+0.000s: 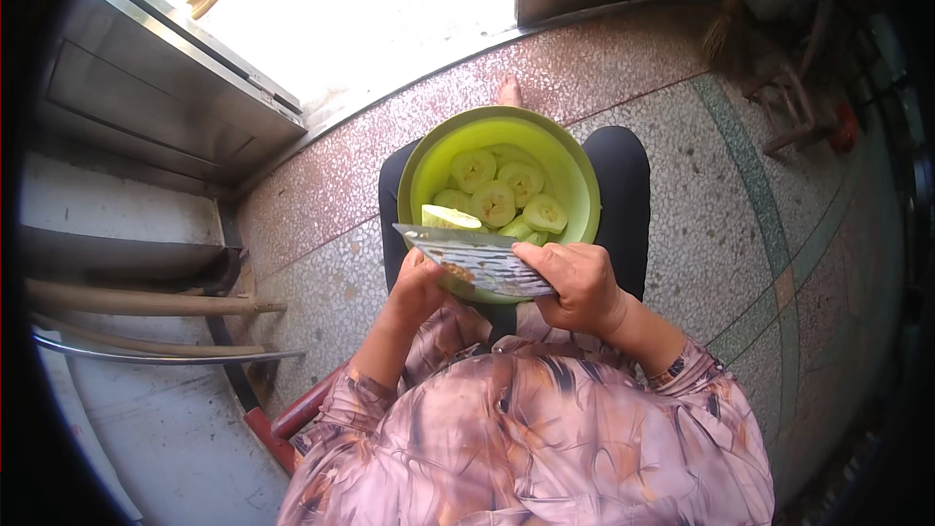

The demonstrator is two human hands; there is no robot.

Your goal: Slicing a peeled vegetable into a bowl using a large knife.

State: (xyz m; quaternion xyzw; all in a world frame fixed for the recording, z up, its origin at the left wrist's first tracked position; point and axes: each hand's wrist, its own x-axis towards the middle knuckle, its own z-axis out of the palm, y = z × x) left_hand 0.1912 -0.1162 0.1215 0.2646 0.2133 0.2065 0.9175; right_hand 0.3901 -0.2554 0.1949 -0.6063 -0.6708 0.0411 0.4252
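Note:
A green plastic basin [584, 193] rests between my knees with several round slices of a pale green gourd or cucumber [493, 203] in its bottom. My right hand [584, 285] grips the right end of a broad metal cleaver blade [482, 257], its thumb on the upper edge; the handle is hidden. At the basin's near side, my left hand [418, 291] is closed behind the blade's left part. A cut piece of the same vegetable [449, 217] shows just above the blade near that hand. Whether my left fingers hold this piece is hidden by the blade.
Terrazzo floor [679, 183] surrounds my legs, with a bright doorway [380, 7] ahead. Metal door panels [168, 88] stand at the left. Wooden sticks [153, 299] and a red frame [307, 405] are near my left side. A small stool [792, 113] and a broom [719, 33] are at the right.

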